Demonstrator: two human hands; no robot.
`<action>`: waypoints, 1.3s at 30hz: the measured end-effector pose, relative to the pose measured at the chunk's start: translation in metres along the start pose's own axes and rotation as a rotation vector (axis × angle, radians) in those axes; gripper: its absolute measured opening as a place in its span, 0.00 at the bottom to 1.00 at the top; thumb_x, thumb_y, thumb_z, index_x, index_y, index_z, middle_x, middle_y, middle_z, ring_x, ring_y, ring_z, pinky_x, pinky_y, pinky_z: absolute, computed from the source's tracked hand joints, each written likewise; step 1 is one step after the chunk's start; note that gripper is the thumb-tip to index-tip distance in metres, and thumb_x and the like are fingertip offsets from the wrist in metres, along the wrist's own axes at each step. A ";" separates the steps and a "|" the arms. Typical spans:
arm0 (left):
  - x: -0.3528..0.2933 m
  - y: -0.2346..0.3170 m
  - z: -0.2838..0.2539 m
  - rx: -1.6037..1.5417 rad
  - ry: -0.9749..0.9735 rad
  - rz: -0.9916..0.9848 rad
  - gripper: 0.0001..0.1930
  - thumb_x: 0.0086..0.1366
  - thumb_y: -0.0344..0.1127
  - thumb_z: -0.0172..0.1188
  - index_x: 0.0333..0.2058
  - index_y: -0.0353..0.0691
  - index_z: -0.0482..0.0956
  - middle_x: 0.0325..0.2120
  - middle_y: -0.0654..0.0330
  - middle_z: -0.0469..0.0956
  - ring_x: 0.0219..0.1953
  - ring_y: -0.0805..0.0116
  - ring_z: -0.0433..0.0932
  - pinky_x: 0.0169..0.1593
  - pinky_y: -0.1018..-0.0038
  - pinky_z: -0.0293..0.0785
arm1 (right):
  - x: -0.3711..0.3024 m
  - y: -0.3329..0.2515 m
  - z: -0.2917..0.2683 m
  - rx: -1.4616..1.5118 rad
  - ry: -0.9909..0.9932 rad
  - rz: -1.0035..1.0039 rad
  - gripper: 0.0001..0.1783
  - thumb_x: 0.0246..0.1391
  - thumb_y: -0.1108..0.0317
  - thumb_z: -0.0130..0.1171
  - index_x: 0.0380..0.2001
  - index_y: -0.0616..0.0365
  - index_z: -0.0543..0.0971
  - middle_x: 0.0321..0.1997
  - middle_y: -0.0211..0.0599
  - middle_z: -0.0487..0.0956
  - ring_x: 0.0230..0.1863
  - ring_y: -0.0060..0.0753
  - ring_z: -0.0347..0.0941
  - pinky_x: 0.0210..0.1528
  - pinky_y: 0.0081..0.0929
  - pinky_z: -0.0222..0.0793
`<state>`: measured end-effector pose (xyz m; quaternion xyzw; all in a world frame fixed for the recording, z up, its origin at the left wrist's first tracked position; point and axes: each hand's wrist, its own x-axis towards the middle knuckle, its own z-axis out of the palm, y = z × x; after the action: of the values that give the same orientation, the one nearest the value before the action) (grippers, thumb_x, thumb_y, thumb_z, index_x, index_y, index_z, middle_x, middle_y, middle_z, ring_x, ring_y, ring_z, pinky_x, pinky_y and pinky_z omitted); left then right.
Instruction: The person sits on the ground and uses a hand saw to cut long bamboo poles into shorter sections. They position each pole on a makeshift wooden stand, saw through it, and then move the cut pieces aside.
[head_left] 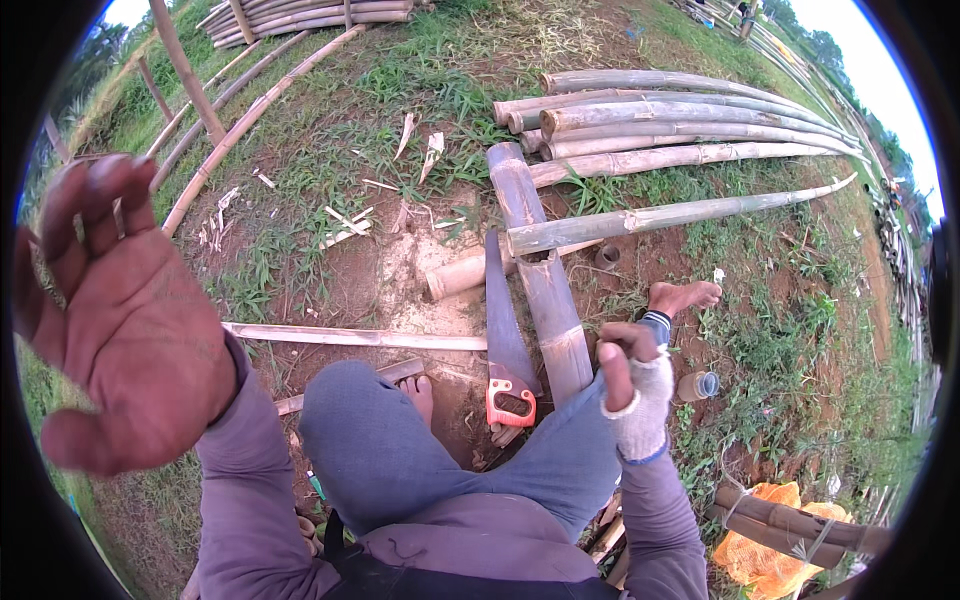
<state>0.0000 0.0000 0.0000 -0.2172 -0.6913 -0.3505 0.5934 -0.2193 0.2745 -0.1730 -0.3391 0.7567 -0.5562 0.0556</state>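
Observation:
My bare left hand (140,325) is raised high at the left, palm showing, its fingers spread and nothing in it. My right hand (640,390), in a white fingerless knit glove, hovers by my right knee; its fingers are loosely bent, the thumb stands apart, and no held thing shows. Between my legs a hand saw (508,330) with an orange-red handle lies beside a thick bamboo pole (560,330). That pole runs away from my right thigh and has a notch cut in its upper side. Another bamboo pole (640,226) lies across it just beyond the notch.
Several bamboo poles (680,115) are piled at the far right. A split bamboo strip (360,337) lies left of the saw. A jar (697,386) stands right of my right hand, with an orange net sack (765,545) nearer. Sawdust (410,270) and bamboo chips litter the ground.

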 end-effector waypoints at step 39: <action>-0.248 -0.159 -0.216 1.548 -1.161 -1.008 0.36 0.43 0.39 0.80 0.53 0.51 0.75 0.53 0.60 0.79 0.62 0.54 0.73 0.73 0.47 0.56 | -0.097 0.209 0.106 -0.598 -0.925 0.416 0.20 0.51 0.59 0.65 0.45 0.58 0.85 0.46 0.54 0.86 0.50 0.55 0.84 0.54 0.49 0.79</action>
<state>0.0806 -0.2370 -0.2662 0.3909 -0.9089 0.1326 -0.0590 -0.1910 0.2767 -0.4247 -0.3918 0.8285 -0.0904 0.3898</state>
